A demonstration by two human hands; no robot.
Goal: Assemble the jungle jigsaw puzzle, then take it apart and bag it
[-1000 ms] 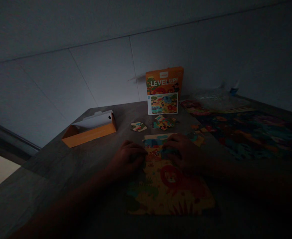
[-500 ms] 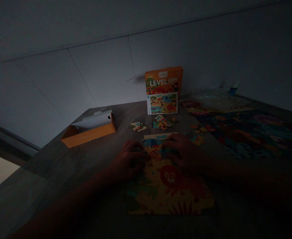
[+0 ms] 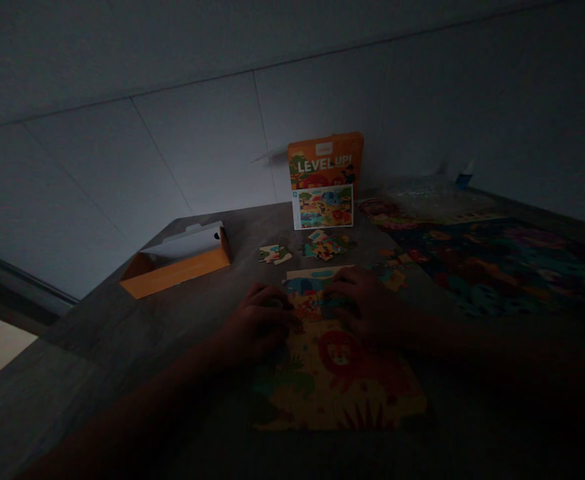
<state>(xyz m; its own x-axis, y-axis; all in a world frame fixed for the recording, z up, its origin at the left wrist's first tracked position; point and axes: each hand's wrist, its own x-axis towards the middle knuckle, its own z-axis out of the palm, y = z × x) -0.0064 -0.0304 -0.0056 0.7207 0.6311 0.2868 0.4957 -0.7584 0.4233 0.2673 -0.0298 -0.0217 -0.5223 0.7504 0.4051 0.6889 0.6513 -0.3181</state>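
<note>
A partly joined jigsaw puzzle with a red lion on yellow ground lies flat in front of me. At its upper left edge my left hand has its fingers curled in, the tips gripping the puzzle's side. My right hand reaches over the upper right part, its bent fingers closed against the pieces there. The fingers cover the puzzle where they touch, and the dim light hides which single piece each one grips. Just beyond lie a small group of loose pieces and a larger pile of pieces.
An orange "LEVEL UP!" box leans on the wall behind a white-edged picture card. An open orange box tray stands at left. More pieces lie right of my hand, beside a large dark puzzle and clear plastic.
The view has shifted very slightly. Both hands stay at the upper part of the puzzle, with my left hand barely moved, and the piles lie as before.
</note>
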